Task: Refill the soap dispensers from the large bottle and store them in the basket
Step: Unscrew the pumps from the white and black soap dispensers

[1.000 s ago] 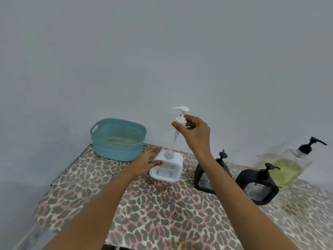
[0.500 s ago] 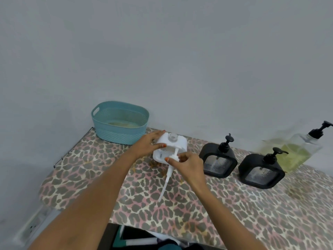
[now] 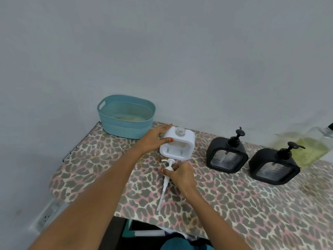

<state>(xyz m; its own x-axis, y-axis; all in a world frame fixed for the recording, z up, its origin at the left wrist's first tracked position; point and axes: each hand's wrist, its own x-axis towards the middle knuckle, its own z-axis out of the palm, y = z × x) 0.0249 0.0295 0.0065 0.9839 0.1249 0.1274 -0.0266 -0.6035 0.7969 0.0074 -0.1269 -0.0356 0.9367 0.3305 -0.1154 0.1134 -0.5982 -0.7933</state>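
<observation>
- My left hand (image 3: pixel 154 137) gripped the left side of the white dispenser (image 3: pixel 177 144) at the center of the frame, fingers curled over its top edge and thumb pressed on its front.
- The white dispenser stood upright on the leopard-print table (image 3: pixel 234 201), its neck open and uncapped.
- My right hand (image 3: pixel 182 175) pinched the collar of the white pump (image 3: pixel 166 175) just below the dispenser; the pump lay with its head toward the dispenser and its tube running down toward the table's near edge.
- 2 black dispensers (image 3: pixel 226 154) (image 3: pixel 274 166) sat to the right, pumps on.
- The large bottle (image 3: pixel 306 150) of yellow-green soap stood at the right edge, partly cut off.
- The teal basket (image 3: pixel 126 116) sat at the table's upper left corner, apart from everything.
</observation>
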